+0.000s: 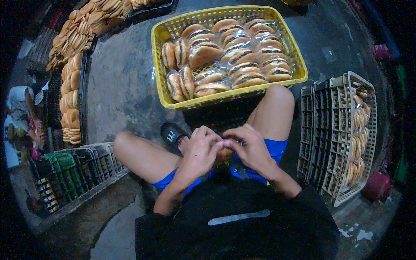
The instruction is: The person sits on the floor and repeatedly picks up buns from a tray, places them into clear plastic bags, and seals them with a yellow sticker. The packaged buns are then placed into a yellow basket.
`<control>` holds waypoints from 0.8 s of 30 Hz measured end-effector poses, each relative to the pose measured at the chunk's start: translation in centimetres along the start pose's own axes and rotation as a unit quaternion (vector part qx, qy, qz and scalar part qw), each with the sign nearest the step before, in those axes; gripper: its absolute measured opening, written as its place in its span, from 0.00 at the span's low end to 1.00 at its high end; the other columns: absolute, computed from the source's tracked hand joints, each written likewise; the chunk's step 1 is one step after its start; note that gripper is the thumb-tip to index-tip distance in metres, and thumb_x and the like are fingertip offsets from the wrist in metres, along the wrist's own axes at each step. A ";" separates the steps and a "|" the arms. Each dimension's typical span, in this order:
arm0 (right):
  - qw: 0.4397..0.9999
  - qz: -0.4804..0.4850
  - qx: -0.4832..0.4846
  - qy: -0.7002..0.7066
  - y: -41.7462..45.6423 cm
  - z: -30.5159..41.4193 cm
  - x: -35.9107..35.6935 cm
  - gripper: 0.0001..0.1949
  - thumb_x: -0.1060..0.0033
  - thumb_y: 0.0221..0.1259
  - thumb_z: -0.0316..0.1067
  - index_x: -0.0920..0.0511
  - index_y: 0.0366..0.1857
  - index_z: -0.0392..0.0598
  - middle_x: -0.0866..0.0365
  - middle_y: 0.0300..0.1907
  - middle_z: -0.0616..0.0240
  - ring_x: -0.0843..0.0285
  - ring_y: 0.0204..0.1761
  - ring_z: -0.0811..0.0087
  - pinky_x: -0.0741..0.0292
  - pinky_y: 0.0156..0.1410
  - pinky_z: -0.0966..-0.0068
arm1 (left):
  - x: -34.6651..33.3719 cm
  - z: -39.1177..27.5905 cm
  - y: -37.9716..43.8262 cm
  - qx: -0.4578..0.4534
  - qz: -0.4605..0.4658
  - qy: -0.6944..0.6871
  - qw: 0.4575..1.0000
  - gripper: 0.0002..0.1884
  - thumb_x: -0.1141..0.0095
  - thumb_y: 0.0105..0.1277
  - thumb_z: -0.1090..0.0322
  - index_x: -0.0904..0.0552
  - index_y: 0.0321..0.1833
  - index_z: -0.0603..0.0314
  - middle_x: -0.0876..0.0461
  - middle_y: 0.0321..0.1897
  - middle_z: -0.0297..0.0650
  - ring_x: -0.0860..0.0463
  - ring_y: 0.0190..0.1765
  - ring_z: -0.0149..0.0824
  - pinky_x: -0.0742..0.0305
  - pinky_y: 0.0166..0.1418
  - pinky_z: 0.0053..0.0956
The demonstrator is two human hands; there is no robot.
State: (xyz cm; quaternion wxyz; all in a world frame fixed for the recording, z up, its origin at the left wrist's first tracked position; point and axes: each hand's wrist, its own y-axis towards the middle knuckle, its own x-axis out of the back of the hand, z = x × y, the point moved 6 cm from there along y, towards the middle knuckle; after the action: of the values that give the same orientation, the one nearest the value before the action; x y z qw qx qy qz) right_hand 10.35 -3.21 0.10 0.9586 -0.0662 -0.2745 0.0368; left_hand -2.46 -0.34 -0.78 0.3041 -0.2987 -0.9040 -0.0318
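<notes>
My left hand (203,148) and my right hand (249,146) meet in front of my lap, fingertips pinched close together. Just below the fingers shows a browned bun (223,155), mostly hidden by the hands. Any wrapping around it is too blurred to make out. Beyond my knees stands a yellow plastic crate (198,104), tilted a little in view. Inside it, filled buns in clear plastic bags (243,66) are packed in rows, with a dark filling showing along their cut sides. Several bagged buns at the crate's left side stand on edge.
At right, a stack of plastic crates (338,139) has bagged buns in its top one. Left are a dark tray (83,97) with rows of buns (70,97), a bun pile (78,35) and stacked crates (65,175). Another person (24,110) is at far left.
</notes>
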 end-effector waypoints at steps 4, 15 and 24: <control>0.989 0.084 0.042 -0.115 -2.2 0.0 -1.8 0.18 0.44 0.48 0.30 0.28 0.46 0.42 0.28 0.33 0.56 0.29 0.38 0.60 0.30 0.42 0.67 | -5.8 6.4 -1.3 0.131 0.164 -0.269 0.940 0.10 0.50 0.58 0.66 0.20 0.32 0.65 0.22 0.37 0.44 0.24 0.42 0.40 0.33 0.49 0.28; 0.959 -0.250 0.013 0.135 -3.7 -1.9 2.9 0.23 0.43 0.52 0.43 0.32 0.45 0.35 0.28 0.30 0.58 0.27 0.33 0.62 0.30 0.41 0.69 | -4.2 -2.7 2.4 -0.196 -0.154 -0.253 0.935 0.16 0.54 0.64 0.57 0.23 0.35 0.66 0.23 0.33 0.48 0.22 0.38 0.41 0.28 0.42 0.29; 0.839 -0.272 -0.413 -0.228 -5.8 -34.6 10.5 0.23 0.49 0.57 0.48 0.30 0.48 0.40 0.20 0.31 0.52 0.22 0.32 0.58 0.27 0.38 0.67 | -4.2 -4.7 6.2 -0.109 -0.257 -0.344 0.896 0.16 0.54 0.64 0.58 0.24 0.33 0.68 0.23 0.32 0.45 0.24 0.37 0.36 0.30 0.43 0.27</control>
State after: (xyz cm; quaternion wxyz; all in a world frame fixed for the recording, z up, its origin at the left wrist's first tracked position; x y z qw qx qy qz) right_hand 37.85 -11.54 -22.60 0.7242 -0.3688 -0.4816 -0.3279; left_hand 6.22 1.42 -0.10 -0.0795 -0.0795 -0.9884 -0.1023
